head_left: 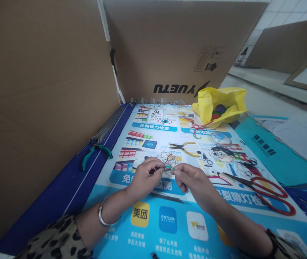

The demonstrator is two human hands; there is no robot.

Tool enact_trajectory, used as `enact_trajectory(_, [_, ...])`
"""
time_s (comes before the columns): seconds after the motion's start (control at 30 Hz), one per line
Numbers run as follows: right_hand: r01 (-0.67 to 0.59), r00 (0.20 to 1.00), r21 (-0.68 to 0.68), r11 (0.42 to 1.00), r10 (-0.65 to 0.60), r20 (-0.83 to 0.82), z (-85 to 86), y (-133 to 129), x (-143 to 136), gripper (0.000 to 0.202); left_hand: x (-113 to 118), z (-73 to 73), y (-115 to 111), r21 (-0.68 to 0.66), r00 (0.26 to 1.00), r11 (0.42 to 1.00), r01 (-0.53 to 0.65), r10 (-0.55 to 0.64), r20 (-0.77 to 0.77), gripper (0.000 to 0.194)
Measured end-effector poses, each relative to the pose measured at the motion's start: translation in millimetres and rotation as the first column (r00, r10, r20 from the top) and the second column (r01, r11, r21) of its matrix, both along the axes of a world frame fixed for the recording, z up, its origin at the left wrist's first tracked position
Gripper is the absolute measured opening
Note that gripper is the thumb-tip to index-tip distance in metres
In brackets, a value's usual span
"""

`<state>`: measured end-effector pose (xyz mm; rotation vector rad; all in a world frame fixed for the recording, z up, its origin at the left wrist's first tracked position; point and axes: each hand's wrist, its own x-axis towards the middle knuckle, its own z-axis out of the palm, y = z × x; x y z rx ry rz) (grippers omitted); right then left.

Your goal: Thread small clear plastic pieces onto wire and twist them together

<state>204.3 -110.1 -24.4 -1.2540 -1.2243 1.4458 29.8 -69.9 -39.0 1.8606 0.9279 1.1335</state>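
Observation:
My left hand [148, 178] and my right hand [189, 178] meet near the middle of the printed poster mat [132, 194]. Between their fingertips runs a short green strand [169, 167], pinched from both sides. Just behind the fingers lies a tangle of thin wire [166, 157] with a red piece [168, 158] in it. Yellow-handled pliers [187, 148] rest open beyond my right hand. To its right, red-handled scissors [261, 190] lie with blades pointing left.
Teal pliers [96, 154] and thin rods [106, 127] lie at left beside the cardboard wall [48, 72]. A yellow bag [220, 104] holds coloured balls at the back right. Red cord [196, 128] lies before it; a teal sheet [272, 151] is at right.

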Motion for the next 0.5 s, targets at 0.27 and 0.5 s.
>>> enact_trajectory(0.27, [-0.036,0.992,-0.017,0.999,0.033,-0.125,-1.7,6.2,6.5,0.02,-1.5,1.7,1.5,0.037,0.999,0.998,-0.041,0.041,0.005,0.016])
enact_trajectory(0.5, [-0.071,0.975,-0.036,0.997,0.062,-0.213,-7.7,8.8,8.3,0.018,-4.0,-1.1,1.7,0.053,0.999,0.998,-0.033,0.034,-0.024,0.024])
